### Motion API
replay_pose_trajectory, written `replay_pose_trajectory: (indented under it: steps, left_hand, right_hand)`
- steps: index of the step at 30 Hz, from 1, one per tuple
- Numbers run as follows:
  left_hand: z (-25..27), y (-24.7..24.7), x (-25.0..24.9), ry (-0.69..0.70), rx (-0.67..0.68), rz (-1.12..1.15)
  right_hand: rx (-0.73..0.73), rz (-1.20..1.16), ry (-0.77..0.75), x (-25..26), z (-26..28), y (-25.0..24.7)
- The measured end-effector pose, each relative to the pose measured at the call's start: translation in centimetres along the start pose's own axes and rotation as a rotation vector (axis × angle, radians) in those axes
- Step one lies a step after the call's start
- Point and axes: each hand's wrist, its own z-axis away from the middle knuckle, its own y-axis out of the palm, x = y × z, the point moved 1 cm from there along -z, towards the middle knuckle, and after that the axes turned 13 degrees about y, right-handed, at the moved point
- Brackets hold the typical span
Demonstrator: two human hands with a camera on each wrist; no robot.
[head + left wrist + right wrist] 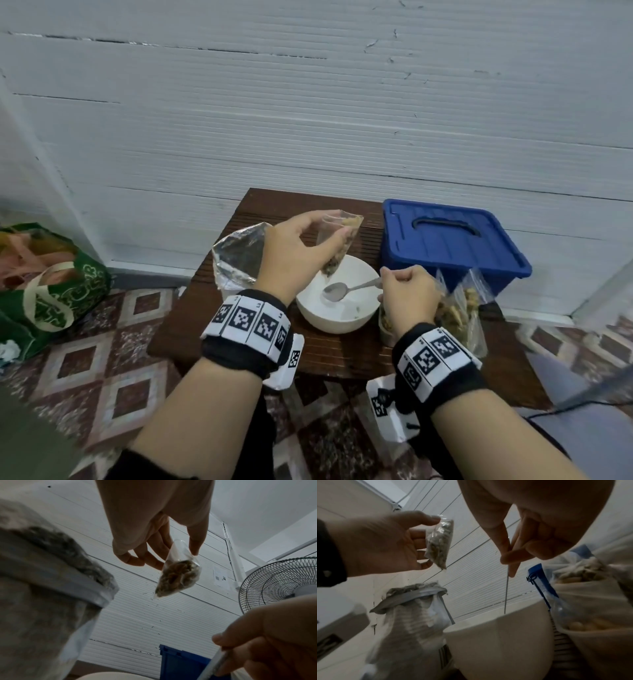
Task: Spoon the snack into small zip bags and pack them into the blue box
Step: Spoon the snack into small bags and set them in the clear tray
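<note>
My left hand (301, 246) pinches a small clear zip bag (339, 246) part-filled with snack and holds it above the white bowl (329, 322). From below, the same zip bag (178, 577) hangs from my left hand (154, 534). My right hand (407, 298) grips the handle of a metal spoon (337, 291), whose empty head lies inside the bowl. The right wrist view shows my right hand (522, 545) pinching the thin spoon handle (506, 591), with the zip bag (440, 542) off to the left. The blue box (448, 243) stands lidded at the table's back right.
An open foil snack pouch (236, 260) stands left of the bowl on the dark wooden table (325, 356). Filled zip bags (459, 308) lean by my right hand, in front of the box. A green bag (51, 291) sits on the tiled floor; a fan (278, 582) stands right.
</note>
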Motion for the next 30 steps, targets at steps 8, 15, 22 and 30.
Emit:
replay_pose_trajectory:
  steps: [8, 15, 22, 30]
  left_hand:
    - [1.0, 2.3, 0.9, -0.036, 0.032, 0.019]
    - [2.2, 3.0, 2.8, -0.075, 0.036, 0.007]
    - [3.5, 3.2, 4.2, -0.134, 0.051, 0.035]
    - [3.6, 4.6, 4.4, -0.133, 0.062, 0.028]
  right_hand:
    - [0.151, 0.244, 0.010, -1.0, -0.5, 0.5]
    - [0.107, 0.462, -0.098, -0.9, 0.3, -0.7]
    - [0.079, 0.573, -0.199, -0.7, 1.0, -1.4]
    - [0.020, 0.282, -0.291, 0.8, 0.8, -4.0]
